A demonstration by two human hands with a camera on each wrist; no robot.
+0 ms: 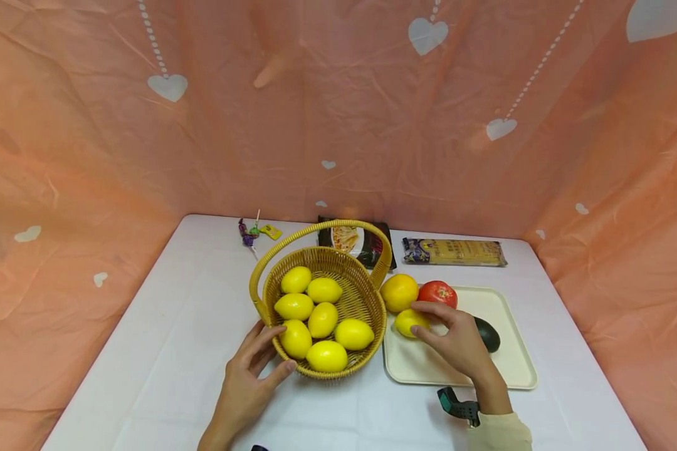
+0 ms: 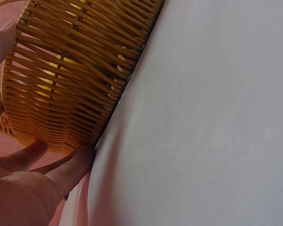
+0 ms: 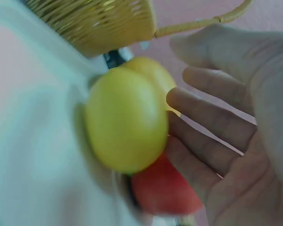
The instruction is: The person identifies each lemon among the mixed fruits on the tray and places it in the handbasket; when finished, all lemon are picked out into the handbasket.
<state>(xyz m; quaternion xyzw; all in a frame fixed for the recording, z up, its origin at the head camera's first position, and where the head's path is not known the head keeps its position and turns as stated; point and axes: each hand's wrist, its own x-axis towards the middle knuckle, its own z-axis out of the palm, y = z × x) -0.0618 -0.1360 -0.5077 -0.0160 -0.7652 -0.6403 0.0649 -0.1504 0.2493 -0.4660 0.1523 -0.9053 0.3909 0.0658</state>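
Note:
A wicker basket (image 1: 361,300) with a tall arched handle holds several yellow lemons (image 1: 327,356). My left hand (image 1: 248,369) rests on the near left side of the basket, its index fingertip over the rim and its thumb at the front rim. In the left wrist view, its spread fingers (image 2: 73,167) touch the woven outer wall (image 2: 61,113). Over the beige tray (image 1: 516,351), my right hand (image 1: 457,338) reaches around another lemon (image 1: 409,323). In the right wrist view, a gap separates the thumb from this lemon (image 3: 127,120), and the fingers are nearly straight beside it.
A larger orange-yellow fruit (image 1: 399,292), a red round fruit (image 1: 438,294) and a dark green avocado-like fruit (image 1: 488,334) are at the tray. Along the back lie a black packet (image 1: 367,250), a long noodle-like packet (image 1: 454,252) and wrapped sweets (image 1: 251,235).

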